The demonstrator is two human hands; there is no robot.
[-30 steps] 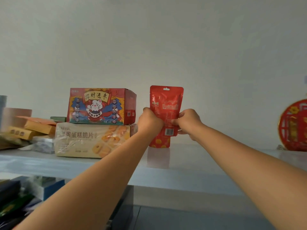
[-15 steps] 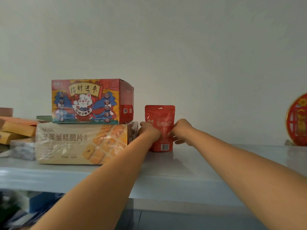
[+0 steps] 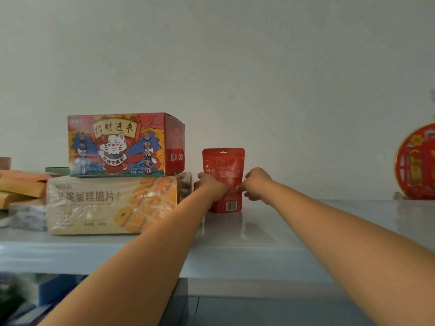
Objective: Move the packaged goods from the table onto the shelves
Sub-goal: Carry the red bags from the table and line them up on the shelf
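Observation:
A red stand-up snack pouch [image 3: 223, 164] stands upright on the pale grey top shelf [image 3: 270, 234], near the back wall. My left hand [image 3: 210, 184] grips its left edge with curled fingers. My right hand [image 3: 255, 183] pinches its right edge at mid height. Both arms reach forward over the shelf's front edge. The pouch's lower left part is hidden behind my left hand.
Left of the pouch, a colourful cat-print box [image 3: 124, 144] sits on a wrapped beige cake-crisp pack [image 3: 110, 203]. Orange and yellow flat packs [image 3: 21, 184] lie further left. A red round ornament [image 3: 416, 161] leans at the far right. Bare shelf lies between pouch and ornament.
The pouch came down from mid-air and back onto the shelf, where it now stands upright. Both hands followed it and still hold its sides.

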